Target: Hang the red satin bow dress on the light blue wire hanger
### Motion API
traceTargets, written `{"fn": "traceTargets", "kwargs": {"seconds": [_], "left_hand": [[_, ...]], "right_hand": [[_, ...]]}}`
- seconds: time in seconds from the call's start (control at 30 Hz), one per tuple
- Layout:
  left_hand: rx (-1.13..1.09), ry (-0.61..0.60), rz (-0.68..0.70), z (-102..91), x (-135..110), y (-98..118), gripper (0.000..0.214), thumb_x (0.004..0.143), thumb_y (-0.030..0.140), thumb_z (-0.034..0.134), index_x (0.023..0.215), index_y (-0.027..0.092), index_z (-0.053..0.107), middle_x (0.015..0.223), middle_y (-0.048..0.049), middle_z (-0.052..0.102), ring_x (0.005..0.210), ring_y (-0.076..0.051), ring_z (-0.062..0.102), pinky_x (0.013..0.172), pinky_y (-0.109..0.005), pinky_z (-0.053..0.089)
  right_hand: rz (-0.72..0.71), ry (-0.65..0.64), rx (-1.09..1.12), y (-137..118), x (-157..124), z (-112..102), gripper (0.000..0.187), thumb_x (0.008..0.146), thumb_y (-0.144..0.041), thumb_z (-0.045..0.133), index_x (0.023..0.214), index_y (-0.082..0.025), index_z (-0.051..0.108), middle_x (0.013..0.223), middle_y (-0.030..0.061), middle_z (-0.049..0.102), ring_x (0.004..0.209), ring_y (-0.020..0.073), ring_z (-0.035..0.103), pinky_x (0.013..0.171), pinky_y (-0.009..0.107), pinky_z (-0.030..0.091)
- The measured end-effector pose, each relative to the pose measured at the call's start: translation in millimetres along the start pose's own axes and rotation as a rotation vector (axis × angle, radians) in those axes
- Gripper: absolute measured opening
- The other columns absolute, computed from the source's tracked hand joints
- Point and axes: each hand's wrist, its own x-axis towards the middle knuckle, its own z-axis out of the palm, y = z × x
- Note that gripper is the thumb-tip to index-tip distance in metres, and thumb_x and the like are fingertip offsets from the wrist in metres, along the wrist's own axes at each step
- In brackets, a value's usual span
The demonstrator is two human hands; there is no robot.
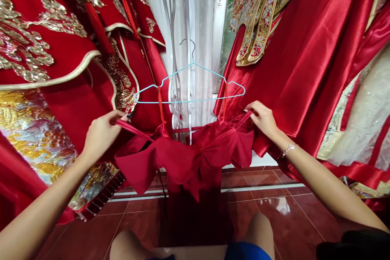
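Observation:
A red dress [189, 158] with a big bow across its top hangs by thin ribbon loops from a light blue wire hanger [189, 85]. My left hand [102, 134] is closed, pinching the dress's left strap and pulling it outward. My right hand [263, 120] is closed on the right strap near the hanger's right end. The hanger's hook sits in front of a white sheer curtain [195, 16].
Red gowns with gold embroidery [45, 48] hang close on the left. Red satin and embroidered garments [304, 57] hang on the right. A window frame [221, 12] stands behind the curtain. Red floor tiles [274, 207] lie below, and my knees [256, 231] show at the bottom.

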Motion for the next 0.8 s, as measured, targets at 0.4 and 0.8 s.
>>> {"fn": "traceTargets", "kwargs": {"seconds": [0.4, 0.8], "left_hand": [[-0.755, 0.203, -0.260, 8.9, 41, 24, 0.040, 0.058, 0.023, 0.083, 0.092, 0.021, 0.064, 0.066, 0.0043, 0.073, 0.077, -0.021, 0.075, 0.072, -0.033, 0.062], [-0.461, -0.064, 0.087, 6.9, 98, 81, 0.032, 0.079, 0.011, 0.068, 0.110, 0.015, 0.062, 0.063, 0.0023, 0.065, 0.059, -0.014, 0.062, 0.071, -0.030, 0.053]], "right_hand": [[0.580, 0.397, 0.745, 19, 40, 36, 0.045, 0.070, -0.038, 0.071, 0.111, -0.023, 0.059, 0.077, 0.0029, 0.072, 0.078, 0.0244, 0.073, 0.071, 0.040, 0.060], [0.174, 0.120, 0.564, 30, 105, 30, 0.070, 0.070, -0.056, 0.077, 0.128, -0.030, 0.048, 0.092, 0.0020, 0.070, 0.078, 0.0188, 0.066, 0.078, 0.036, 0.058]]}}
